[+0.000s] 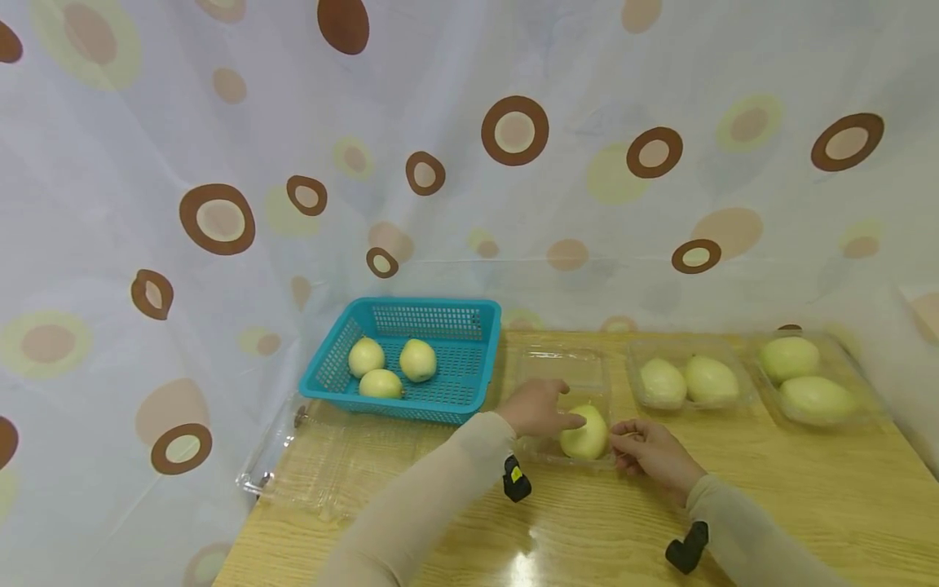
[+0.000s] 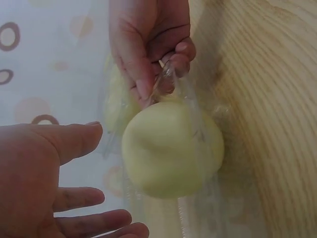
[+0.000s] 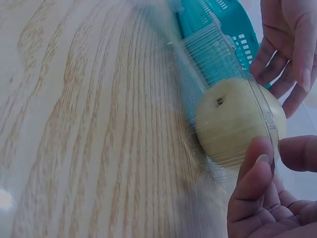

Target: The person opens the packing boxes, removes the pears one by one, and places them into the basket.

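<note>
A pale yellow-green pear (image 1: 585, 439) sits in the near half of a clear plastic clamshell box (image 1: 563, 367), whose lid lies open at the back. My left hand (image 1: 539, 409) is held over the pear's left side, its fingers apart and extended. In the left wrist view the left hand (image 2: 29, 181) appears beside the pear (image 2: 166, 153) with a gap between them. At the box's right edge, my right hand (image 1: 656, 456) pinches the plastic rim between thumb and fingers, seen closely in the right wrist view beside the pear (image 3: 230, 119).
A blue plastic basket (image 1: 469, 397) holding 3 pears stands at the back left. Another clear box (image 1: 352, 465) lies in front of it. Two clear boxes (image 1: 741, 397) (image 1: 873, 397), each with two pears, stand on the right. A spotted curtain (image 1: 455, 98) hangs behind the wooden table (image 1: 587, 530).
</note>
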The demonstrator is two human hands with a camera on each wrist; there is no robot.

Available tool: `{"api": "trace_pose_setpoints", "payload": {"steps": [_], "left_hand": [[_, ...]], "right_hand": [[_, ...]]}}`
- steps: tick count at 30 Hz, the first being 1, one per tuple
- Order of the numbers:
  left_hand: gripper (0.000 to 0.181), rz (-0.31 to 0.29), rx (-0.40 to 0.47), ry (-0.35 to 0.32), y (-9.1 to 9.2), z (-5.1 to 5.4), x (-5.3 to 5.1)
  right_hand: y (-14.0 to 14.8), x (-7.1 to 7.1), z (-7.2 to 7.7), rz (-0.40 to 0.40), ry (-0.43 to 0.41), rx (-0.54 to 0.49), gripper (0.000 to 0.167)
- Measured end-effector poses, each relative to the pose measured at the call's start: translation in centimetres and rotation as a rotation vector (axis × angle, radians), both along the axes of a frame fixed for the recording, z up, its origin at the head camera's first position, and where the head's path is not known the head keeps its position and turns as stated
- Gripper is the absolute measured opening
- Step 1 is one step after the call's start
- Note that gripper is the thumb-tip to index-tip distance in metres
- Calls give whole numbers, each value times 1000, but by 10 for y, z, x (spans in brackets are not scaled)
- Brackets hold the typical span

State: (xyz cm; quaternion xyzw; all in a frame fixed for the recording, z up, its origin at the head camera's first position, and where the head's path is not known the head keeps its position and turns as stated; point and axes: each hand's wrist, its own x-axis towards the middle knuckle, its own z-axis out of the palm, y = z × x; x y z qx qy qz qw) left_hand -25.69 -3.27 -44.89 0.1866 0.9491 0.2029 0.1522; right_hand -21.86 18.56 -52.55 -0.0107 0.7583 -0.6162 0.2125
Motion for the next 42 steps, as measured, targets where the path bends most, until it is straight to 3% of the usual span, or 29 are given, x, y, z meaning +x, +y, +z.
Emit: {"api": "trace_pose_setpoints", "payload": {"steps": [9,15,33,42], "left_hand": [[72,67,5,-46,13,-25,1],[50,107,48,-59,20,-40,2],[54,144,31,-74,26,-35,13],[65,156,33,-53,25,-40,8]], "right_hand": [[0,0,0,-2,-6,-21,47],[0,-1,0,-4,-12,-34,47],[1,-1,-3,-9,-4,-37,45],[1,-1,-3,-9,1,-41,45]]}}
